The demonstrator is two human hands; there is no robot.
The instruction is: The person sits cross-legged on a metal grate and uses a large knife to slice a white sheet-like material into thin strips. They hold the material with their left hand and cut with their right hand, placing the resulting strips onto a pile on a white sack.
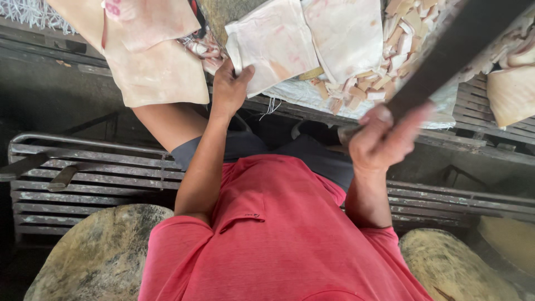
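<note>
Broadly, left to right, as seen from the head camera looking down:

Item 1. Large pale slab (150,61), far left, draped over the far edge of the slatted table (479,111). Untouched by either hand.

Item 2. Left hand (229,89). Grasping the near edge of a folded pale sheet (273,44); thumb on top, fingers hidden beneath, so how far they curl I cannot tell. The sheet lies on the far side of the table, centre, just beside a second like sheet (348,33).

Item 3. Heap of small cut strips (384,61), right of the sheets, on a white woven sack (312,95).

Item 4. Right hand (379,139). Clenched round the handle of a long dark blade (451,50), which rises up and to the right over the strips. Both are blurred, so the exact grip cannot be made out.

Item 5. Further pale pieces (510,83), far right edge.

Item 6. Two round worn blocks (100,251) (451,267), near left and near right, beside the red shirt (278,234).

Risk, as a judgement: the left hand sits close to where the blade would land; a stroke falling short, or the sheet slipping under the thumb, could bring the edge onto the fingers. The material looks smooth and possibly greasy, which would weaken either hold. The strips near the table edge could also spill off.
</note>
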